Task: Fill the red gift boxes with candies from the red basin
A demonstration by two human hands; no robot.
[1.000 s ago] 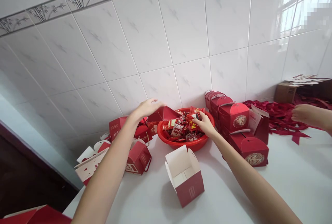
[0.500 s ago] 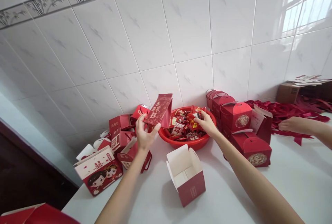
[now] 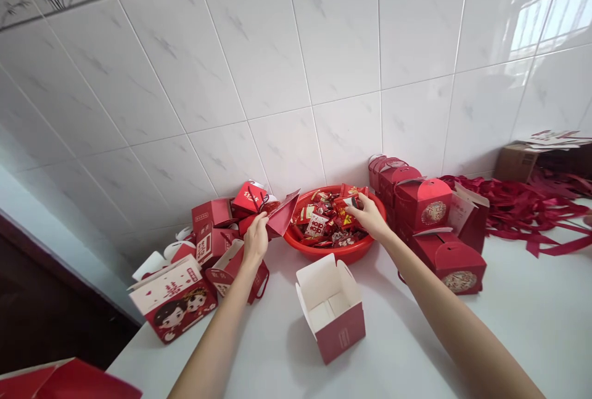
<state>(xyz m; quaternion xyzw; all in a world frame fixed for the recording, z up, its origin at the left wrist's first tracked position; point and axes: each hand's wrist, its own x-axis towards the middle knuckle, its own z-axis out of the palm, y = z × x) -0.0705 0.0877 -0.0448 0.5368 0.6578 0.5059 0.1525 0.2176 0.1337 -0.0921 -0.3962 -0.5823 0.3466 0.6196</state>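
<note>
My left hand is closed on the near edge of a red printed packet, seen almost edge-on at the left side of the candy basket. My right hand reaches over the right part of the red plastic basket. Its fingers pinch a small red, white and dark wrapped candy. Several more wrapped candies fill the basket. In front of it stands an unlidded box, dark red outside and white inside, with nothing visible in it.
Red gift boxes cluster at the left, beside a box with cartoon faces. More closed red boxes stand in a row at the right. Beyond them lie dark red ribbons and a cardboard box. A tiled wall is behind.
My left hand has lowered the packet and turned it from face-on to nearly edge-on. My right hand has barely moved. Another person's hand at the right has withdrawn almost out of view.
</note>
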